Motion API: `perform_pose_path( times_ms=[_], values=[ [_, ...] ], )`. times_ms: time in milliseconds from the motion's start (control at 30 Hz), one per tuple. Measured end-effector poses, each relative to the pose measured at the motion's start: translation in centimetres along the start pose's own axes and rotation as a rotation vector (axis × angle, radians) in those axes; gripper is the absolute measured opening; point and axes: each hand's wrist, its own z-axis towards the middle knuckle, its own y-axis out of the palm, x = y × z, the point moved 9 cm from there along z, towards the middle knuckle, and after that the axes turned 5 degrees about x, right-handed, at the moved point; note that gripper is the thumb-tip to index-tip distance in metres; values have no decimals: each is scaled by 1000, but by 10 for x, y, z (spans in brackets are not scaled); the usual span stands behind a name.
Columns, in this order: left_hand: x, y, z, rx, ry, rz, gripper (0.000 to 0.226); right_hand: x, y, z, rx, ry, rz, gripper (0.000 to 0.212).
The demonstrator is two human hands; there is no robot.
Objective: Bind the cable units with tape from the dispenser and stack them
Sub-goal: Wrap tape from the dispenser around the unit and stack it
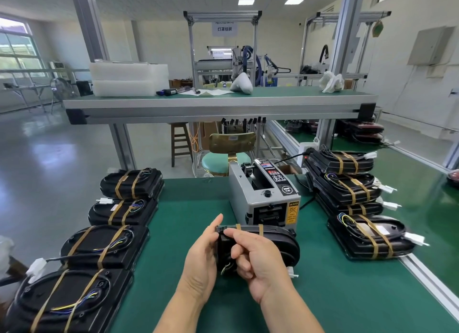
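Note:
A black cable unit (275, 245) stands on its edge on the green mat, just in front of the grey tape dispenser (264, 193). Two tan tape strips cross its top edge. My left hand (202, 260) lies flat against the unit's left end with its fingers straight. My right hand (253, 255) has its fingers curled over the unit's near face and top edge, holding it. Taped units (104, 243) lie in a row on the left. More taped units (347, 181) are stacked on the right.
The bench's metal rail (427, 280) runs along the right edge of the mat. A white connector (293, 274) pokes out beside the held unit. A raised green shelf (223, 96) with white trays stands behind. A teal stool (218, 161) sits past the bench.

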Motion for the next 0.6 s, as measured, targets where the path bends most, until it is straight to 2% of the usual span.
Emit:
perform_pose_path(
  times_ms=[100,233,433,600],
  values=[
    [2,0,1,65,-2,57,37,-1,1,-2,3,0,-9,16],
    [2,-2,6,140,17,199,24,-3,1,-4,12,-8,-13,16],
    [12,-3,7,192,149,369,20,-7,2,-10,8,-26,-70,20],
    [15,-5,9,213,187,399,20,-35,-15,-8,92,-205,-283,21]
  ],
)
